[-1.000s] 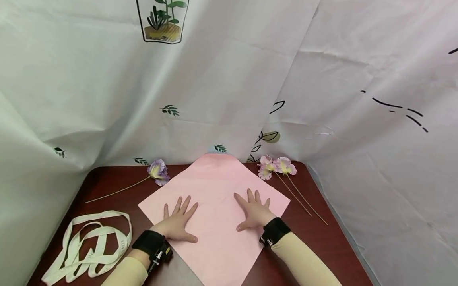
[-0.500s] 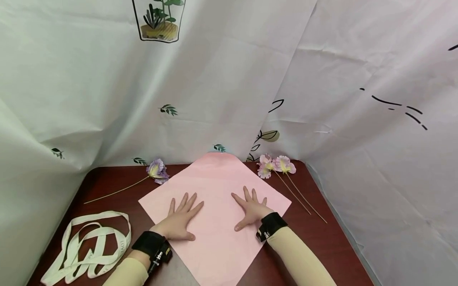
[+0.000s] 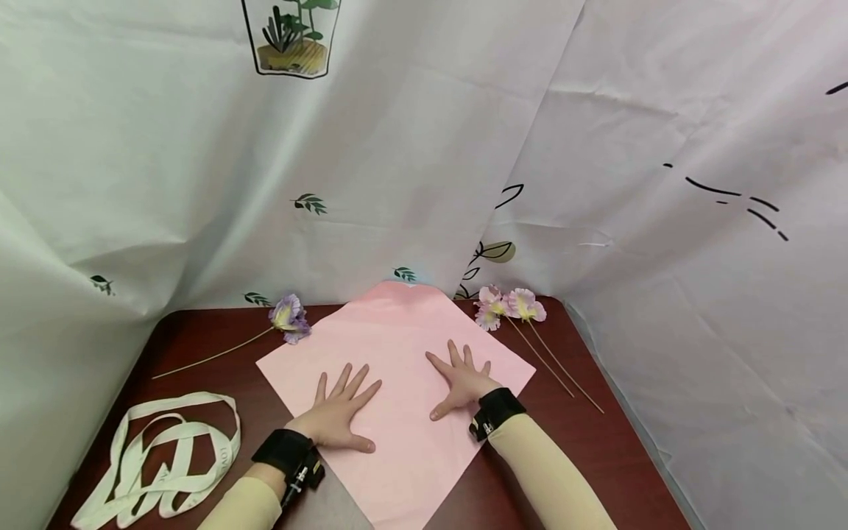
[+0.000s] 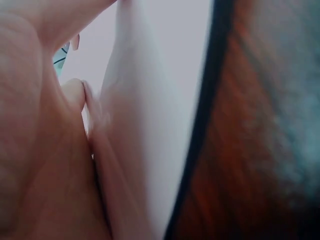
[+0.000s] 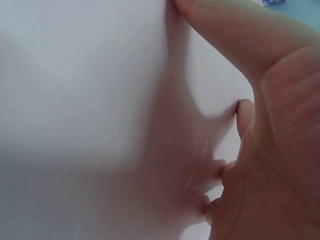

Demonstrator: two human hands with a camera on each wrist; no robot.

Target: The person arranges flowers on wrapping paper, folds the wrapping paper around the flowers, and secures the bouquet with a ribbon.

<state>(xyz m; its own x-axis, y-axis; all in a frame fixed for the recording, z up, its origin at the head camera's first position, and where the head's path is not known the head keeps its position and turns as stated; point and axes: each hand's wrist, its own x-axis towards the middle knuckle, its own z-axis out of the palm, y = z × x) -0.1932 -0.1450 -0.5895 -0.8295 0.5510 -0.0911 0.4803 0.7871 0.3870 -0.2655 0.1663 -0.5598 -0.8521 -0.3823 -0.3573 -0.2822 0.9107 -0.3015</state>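
Head view: we record one pink sheet (image 3: 403,412), laid cornerwise over a dark red table (image 3: 626,478), its far corner reaching the printed backdrop (image 3: 424,147) and its near corner running out of view.

Item, left hand (image 3: 334,421): grip released, fingers straight and spread, resting on the left half of the sheet. We note the heel of the hand at the sheet's near left edge, the black wrist strap (image 3: 283,450) past that edge, above the table.

Item, right hand (image 3: 467,384): grip likewise released, fingers fanned toward the far side, thumb toward the near left. We place it on the right half, its strap at the near right edge.

Position of sheet: beneath both hands, continuing between them and well beyond the fingertips; its side corners extend past the hands to left and right. Both wrist views give us its pale surface close up, partly blurred.

Also listed: white lettered ribbon (image 3: 183,453), loosely looped, near left; one purple flower (image 3: 288,316), far left, just beside the sheet; two pink flowers (image 3: 525,303), far right, stems toward the near right.
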